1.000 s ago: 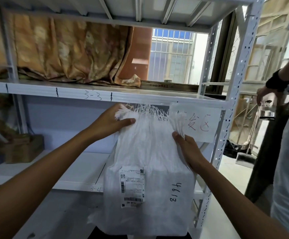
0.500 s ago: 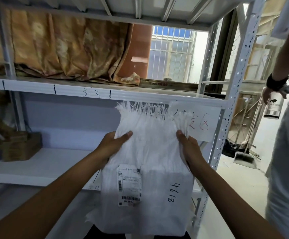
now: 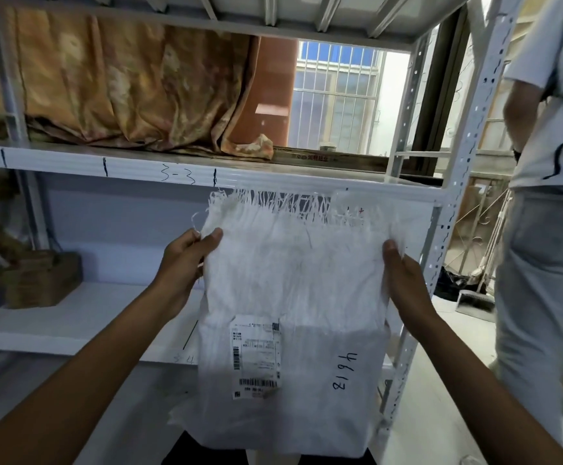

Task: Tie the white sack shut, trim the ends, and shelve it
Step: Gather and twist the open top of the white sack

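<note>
A white woven sack (image 3: pixel 293 286) hangs upright in front of me, its frayed top edge level with the shelf lip. It carries a shipping label (image 3: pixel 256 355) and the handwritten number 4618. My left hand (image 3: pixel 186 263) grips the sack's upper left edge, thumb on the front. On the upper right edge, my right hand (image 3: pixel 404 280) holds the sack the same way. The top is spread flat and wide between the two hands. Behind it stands a white metal shelf rack (image 3: pixel 72 166) marked 3-3.
A brown box (image 3: pixel 41 280) sits on the lower shelf board (image 3: pixel 82 317) at the left. Orange patterned cloth (image 3: pixel 122 85) lies on the upper shelf. Another person (image 3: pixel 548 213) stands close at the right, beside the rack's upright post (image 3: pixel 454 182). A broom head lies on the floor beyond.
My hands moved apart along the sack's top, spreading it flat and wider. The left hand dropped from the fringe to the side edge. The person at the right stepped closer.
</note>
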